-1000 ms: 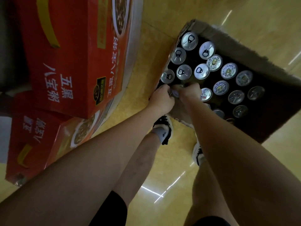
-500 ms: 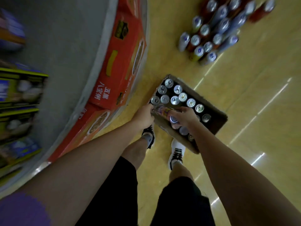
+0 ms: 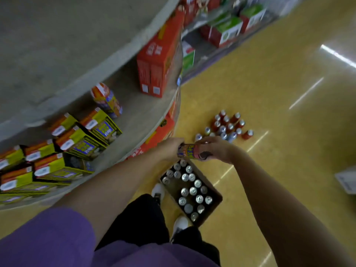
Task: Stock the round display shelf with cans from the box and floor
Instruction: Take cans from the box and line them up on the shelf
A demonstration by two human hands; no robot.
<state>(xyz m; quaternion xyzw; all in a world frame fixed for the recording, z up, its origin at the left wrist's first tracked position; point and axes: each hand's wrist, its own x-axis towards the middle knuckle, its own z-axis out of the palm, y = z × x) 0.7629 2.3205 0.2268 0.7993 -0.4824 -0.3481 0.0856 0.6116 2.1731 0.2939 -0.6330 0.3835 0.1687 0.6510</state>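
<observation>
Lying sideways at the frame's centre, the can (image 3: pixel 189 151) is gripped by your right hand (image 3: pixel 215 149), fingers curled round its right end. Your left hand (image 3: pixel 169 146) meets its left end; blur hides whether those fingers clasp it. Directly below sits the box (image 3: pixel 216 206) of cans, and the round shelf (image 3: pixel 134 116) curves along the left.

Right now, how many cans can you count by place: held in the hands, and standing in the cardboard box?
Can held between left hand and right hand: 1
Can tops showing in the cardboard box: 18
Total: 19
The floor cans are too blurred to count.
</observation>
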